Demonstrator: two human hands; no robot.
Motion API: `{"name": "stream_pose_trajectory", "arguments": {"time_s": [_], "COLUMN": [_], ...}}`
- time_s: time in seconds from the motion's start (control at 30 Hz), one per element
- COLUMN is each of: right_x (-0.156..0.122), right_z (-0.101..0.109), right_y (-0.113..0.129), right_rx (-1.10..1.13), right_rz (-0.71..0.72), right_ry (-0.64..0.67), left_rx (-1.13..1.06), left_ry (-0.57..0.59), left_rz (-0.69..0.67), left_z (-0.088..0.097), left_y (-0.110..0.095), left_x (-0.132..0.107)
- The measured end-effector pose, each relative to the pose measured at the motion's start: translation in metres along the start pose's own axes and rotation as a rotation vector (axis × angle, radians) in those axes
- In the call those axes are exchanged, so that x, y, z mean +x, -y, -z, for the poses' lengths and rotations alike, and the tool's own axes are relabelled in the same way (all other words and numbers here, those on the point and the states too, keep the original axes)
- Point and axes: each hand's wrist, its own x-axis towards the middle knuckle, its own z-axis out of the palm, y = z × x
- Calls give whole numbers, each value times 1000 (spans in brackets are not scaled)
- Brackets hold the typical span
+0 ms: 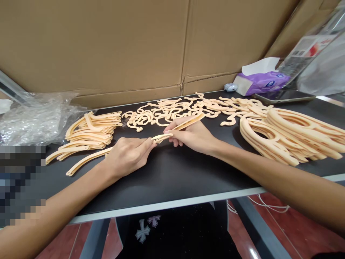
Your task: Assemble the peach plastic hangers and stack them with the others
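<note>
My left hand [130,155] is closed around a beige plastic-looking piece, and its narrow slotted end [162,137] sticks out past my fingertips. In my right hand [194,136], thumb and fingers pinch a beige strip [188,121] that slants up to the right. The two pieces meet or nearly meet between my fingertips; whether they are joined I cannot tell. A long curved strip [86,160] reaches out to the left from behind my left hand. My fingers hide whether it is part of the held piece.
Stacked curved strips [91,131] lie at the left, by a clear plastic bag [35,120]. Small S-shaped pieces [167,111] spread along the back. Large looped pieces [280,133] are piled at the right. Behind them are a purple tissue pack [265,82] and a phone-like slab [285,96].
</note>
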Motion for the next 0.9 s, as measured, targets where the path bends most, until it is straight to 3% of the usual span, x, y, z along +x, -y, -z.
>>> {"name": "stream_pose_trajectory", "arguments": {"time_s": [0.23, 0.5, 0.67, 0.9], "right_x": [1, -1, -2, -6], "right_z": [-5, -7, -8, -13], "right_y": [0, 5, 6, 9], "right_rx": [167, 352, 399, 408], "right_rz": [-128, -232, -253, -223], "right_ry": [-40, -86, -95, -131], "left_rx": [-8, -50, -40, -58], "left_ry": [-7, -96, -136, -97], "left_rz": [34, 170, 199, 255], "left_z": [-1, -9, -9, -5], "left_y": [2, 1, 0, -2], "left_x": [-4, -11, -12, -4]}}
